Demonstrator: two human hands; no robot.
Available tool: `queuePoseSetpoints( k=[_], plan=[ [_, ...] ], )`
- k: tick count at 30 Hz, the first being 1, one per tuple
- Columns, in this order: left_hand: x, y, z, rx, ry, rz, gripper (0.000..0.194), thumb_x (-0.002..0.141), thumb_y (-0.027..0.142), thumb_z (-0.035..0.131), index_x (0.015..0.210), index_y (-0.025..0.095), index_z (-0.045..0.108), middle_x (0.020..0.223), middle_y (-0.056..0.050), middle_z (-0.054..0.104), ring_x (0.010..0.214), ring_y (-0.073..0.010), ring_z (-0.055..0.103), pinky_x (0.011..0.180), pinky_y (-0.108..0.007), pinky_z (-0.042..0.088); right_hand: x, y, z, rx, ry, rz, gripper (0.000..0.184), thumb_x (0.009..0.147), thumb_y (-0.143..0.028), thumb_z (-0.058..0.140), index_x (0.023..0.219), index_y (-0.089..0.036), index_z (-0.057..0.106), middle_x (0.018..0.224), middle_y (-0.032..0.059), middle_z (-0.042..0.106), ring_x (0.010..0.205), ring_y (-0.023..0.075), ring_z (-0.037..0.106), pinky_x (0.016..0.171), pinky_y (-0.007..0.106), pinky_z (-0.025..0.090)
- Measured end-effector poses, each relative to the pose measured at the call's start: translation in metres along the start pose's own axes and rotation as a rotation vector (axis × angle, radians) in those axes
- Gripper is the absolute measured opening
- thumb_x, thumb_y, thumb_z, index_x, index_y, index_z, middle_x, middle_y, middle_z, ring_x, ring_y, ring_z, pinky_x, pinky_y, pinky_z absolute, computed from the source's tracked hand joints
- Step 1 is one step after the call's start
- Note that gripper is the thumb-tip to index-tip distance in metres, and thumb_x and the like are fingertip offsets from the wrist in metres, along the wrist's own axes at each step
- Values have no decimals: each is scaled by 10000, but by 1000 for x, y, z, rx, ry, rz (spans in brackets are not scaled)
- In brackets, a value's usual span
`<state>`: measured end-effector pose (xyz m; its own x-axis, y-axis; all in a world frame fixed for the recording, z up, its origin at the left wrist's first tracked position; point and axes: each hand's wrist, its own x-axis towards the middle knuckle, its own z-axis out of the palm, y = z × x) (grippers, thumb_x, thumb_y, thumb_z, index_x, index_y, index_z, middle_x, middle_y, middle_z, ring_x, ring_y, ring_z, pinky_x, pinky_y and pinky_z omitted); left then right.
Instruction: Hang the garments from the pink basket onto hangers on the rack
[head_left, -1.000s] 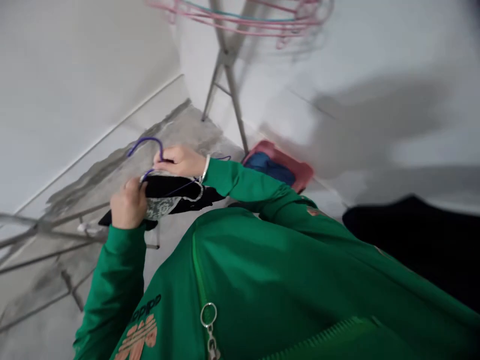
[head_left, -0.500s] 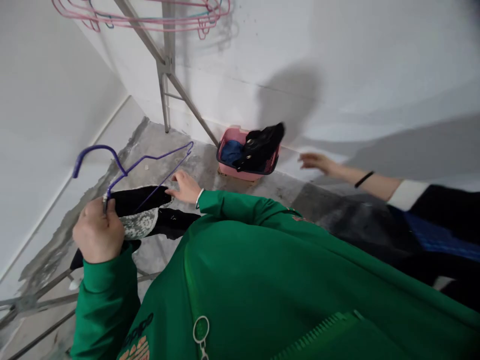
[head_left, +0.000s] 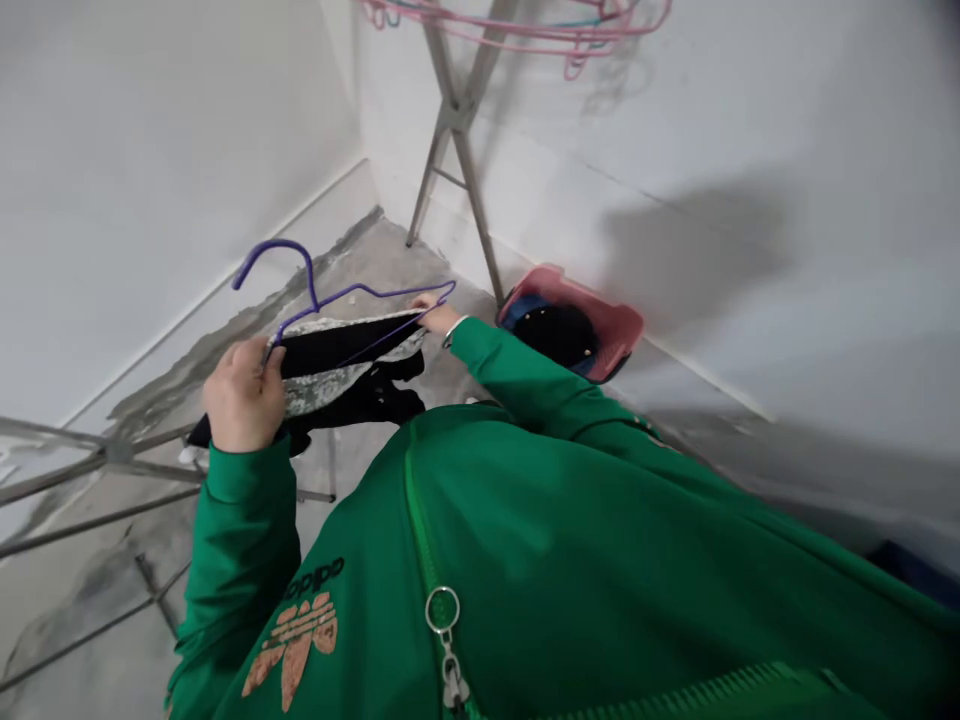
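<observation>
My left hand (head_left: 246, 395) is closed around one end of a purple clothes hanger (head_left: 360, 290), with the hook pointing up and left. Below the hanger hangs a black garment with white lace trim (head_left: 334, 385), its waist or neck edge spread along the hanger. That garment also reaches my left fingers. At the hanger's far end, my right hand (head_left: 435, 312), with a bracelet at the wrist, pinches the garment's lace edge. Its fingertips are partly hidden behind the hanger and cloth.
A pink basket (head_left: 619, 325) with black and blue clothes stands on the floor by the wall. Metal rack legs (head_left: 456, 115) rise behind, with pink hangers (head_left: 510, 30) above. Another metal frame (head_left: 116, 452) is at the left.
My right hand has moved out to the hanger's far end, drawing the garment's edge along. My view has swung; the co-worker's arm is gone from it, and the dark item above the basket now lies inside.
</observation>
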<state>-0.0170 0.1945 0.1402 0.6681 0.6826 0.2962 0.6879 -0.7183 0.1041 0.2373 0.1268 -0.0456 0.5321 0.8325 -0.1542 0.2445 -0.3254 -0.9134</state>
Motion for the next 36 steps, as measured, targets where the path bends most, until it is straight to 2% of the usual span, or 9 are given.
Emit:
queuePoseSetpoints(
  k=[5,10,13,17,21,25,28,31,36],
  plan=[
    [-16,-41,6,-67,-1,-66,339,885,324,438,1086,135,634,1062,-155,691,1031,-264,629,896,-352,473,-4,-9,-24,229,56,-101,534,649,-42,613,1168,-136,524,1038,63,652,712,92,587,740,241,522],
    [-27,-62,12,-61,33,-194,374,888,305,440,1131,81,614,1087,-188,668,1049,-266,620,932,-358,453,-40,-24,-22,217,390,-355,945,667,-115,616,1471,-271,145,1414,122,389,761,105,550,667,267,525],
    [-30,-63,14,-50,55,-243,363,887,286,425,1123,80,609,1054,-179,664,1038,-274,615,922,-381,454,-55,-31,-25,67,507,-539,893,739,-188,574,1482,-320,96,1472,108,280,876,148,565,689,301,532],
    [-29,-53,15,-165,150,-202,298,906,281,417,1061,125,618,980,-110,673,963,-219,629,880,-337,470,-56,-34,-37,-113,474,-664,742,764,-173,528,1437,-298,241,1426,95,354,930,173,560,756,341,539],
    [-28,-42,12,-308,195,-81,296,935,298,410,1042,118,620,915,-75,685,851,-155,631,808,-272,478,-43,-30,-47,-195,304,-572,708,724,-121,516,1392,-232,309,1292,94,517,932,179,566,802,355,531],
    [-27,-47,2,-324,82,47,264,915,299,453,1024,133,627,894,-54,696,827,-142,638,775,-248,484,-30,-21,-50,-205,19,-392,704,627,-65,529,1310,-174,401,1097,74,628,787,153,587,757,315,518],
    [-26,-58,-7,-308,32,119,257,902,315,460,1001,152,632,839,-34,691,763,-133,629,733,-236,487,-23,-16,-48,-172,-96,-261,569,648,-65,529,1213,-126,496,934,53,656,799,166,607,800,318,509],
    [-24,-68,-15,-333,-28,187,246,894,310,454,969,170,641,847,-24,695,766,-127,628,737,-226,490,-23,-22,-46,-175,-67,-239,493,697,-74,515,1188,-118,522,914,54,649,840,181,613,846,345,508],
    [-19,-66,-17,-286,24,156,262,905,290,443,987,149,647,798,-25,676,713,-114,604,695,-211,465,-30,-43,-44,-328,248,-412,672,688,-42,484,1343,-144,374,1236,126,529,1060,237,566,913,422,504]
  ],
)
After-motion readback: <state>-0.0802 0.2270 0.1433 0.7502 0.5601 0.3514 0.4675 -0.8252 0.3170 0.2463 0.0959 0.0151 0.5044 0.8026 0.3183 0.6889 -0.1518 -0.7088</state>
